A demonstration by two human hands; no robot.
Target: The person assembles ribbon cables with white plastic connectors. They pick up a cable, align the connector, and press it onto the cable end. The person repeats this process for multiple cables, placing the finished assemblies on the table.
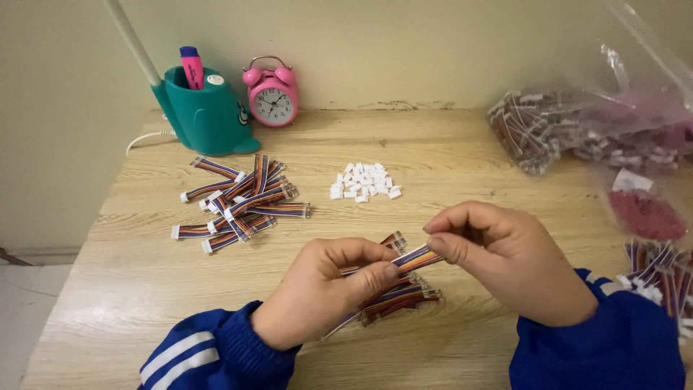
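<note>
My left hand [328, 289] grips a bundle of short rainbow ribbon cables [397, 297] low over the wooden table [462, 159]. My right hand [505, 256] pinches the end of one ribbon cable [417, 258] between thumb and forefinger, held across to the left fingers. Both wrists wear blue sleeves with white stripes. A pile of ribbon cables with white connectors fitted [242, 202] lies to the left. A small heap of loose white plastic connectors [365, 181] sits in the middle of the table.
A teal desk lamp base holding a pink marker [206, 112] and a pink alarm clock [271, 94] stand at the back left by the wall. Clear plastic bags of cables [570, 130] lie at the right, with more ribbon cables [660, 271] near the right edge.
</note>
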